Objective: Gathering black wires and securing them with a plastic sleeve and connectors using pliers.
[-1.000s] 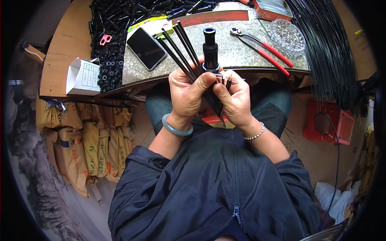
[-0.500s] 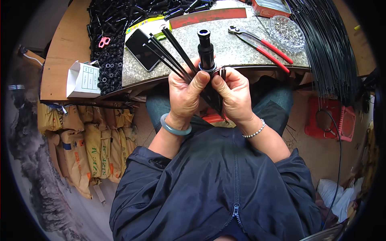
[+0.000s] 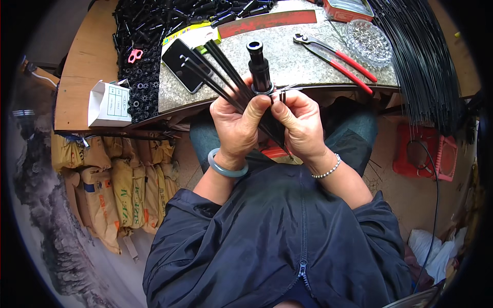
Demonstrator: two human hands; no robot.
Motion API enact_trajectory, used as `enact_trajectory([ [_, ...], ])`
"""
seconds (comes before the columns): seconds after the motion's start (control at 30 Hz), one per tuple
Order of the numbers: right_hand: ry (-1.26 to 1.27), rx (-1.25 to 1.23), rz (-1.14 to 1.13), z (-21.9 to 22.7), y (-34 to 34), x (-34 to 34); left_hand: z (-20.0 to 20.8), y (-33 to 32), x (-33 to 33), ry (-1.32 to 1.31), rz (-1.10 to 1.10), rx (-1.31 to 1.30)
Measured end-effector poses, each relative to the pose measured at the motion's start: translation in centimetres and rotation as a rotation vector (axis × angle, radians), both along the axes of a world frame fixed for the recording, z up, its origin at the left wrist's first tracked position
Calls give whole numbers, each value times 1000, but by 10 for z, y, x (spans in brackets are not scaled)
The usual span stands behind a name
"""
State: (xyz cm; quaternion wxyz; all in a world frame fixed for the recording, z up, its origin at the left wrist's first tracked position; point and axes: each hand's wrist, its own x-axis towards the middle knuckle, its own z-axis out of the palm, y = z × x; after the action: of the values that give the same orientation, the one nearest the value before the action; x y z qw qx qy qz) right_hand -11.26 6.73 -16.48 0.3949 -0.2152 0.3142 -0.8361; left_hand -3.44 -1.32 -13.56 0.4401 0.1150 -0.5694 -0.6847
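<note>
Over the table's front edge my two hands meet around a black stepped tube (image 3: 261, 72), which looks like an umbrella runner. It stands nearly upright with its round open end up and a pale ring near its base. My left hand (image 3: 235, 120) is closed on the tube's lower part and on several long black rods (image 3: 218, 84), like umbrella ribs, that fan up to the left. Thumb and fingers of my right hand (image 3: 302, 120) pinch short dark rod ends (image 3: 282, 96) beside the ring. Fingers hide the exact joint; more rods slant down between the palms.
Red-handled cutters (image 3: 339, 60), a glass dish of small metal pieces (image 3: 367, 43) and a phone (image 3: 186, 65) lie on the table (image 3: 303, 72). Long black rods (image 3: 429, 66) overhang at right. Black parts (image 3: 154, 25), pink-handled scissors (image 3: 135, 55) and a white box (image 3: 109, 104) sit left.
The tube has tipped slightly toward me and moved a little lower and left in the picture. The fanned rods have shifted a little with it. Both hands keep their grip.
</note>
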Motion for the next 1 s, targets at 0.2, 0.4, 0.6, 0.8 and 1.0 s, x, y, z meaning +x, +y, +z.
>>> enact_trajectory([
  [0.2,-43,9,96,1,-2,-2,-3,2,-4,38,1,42],
  [0.4,16,-159,-123,0,-2,5,-2,3,-6,58,8,80],
  [0.6,29,-31,-24,4,-1,0,-1,0,-3,71,-45,118],
  [0.8,31,96,98,4,-1,-8,-3,-3,0,66,-129,134],
  [1.0,0,-92,-74,4,-3,2,-4,-1,-2,95,-126,154],
])
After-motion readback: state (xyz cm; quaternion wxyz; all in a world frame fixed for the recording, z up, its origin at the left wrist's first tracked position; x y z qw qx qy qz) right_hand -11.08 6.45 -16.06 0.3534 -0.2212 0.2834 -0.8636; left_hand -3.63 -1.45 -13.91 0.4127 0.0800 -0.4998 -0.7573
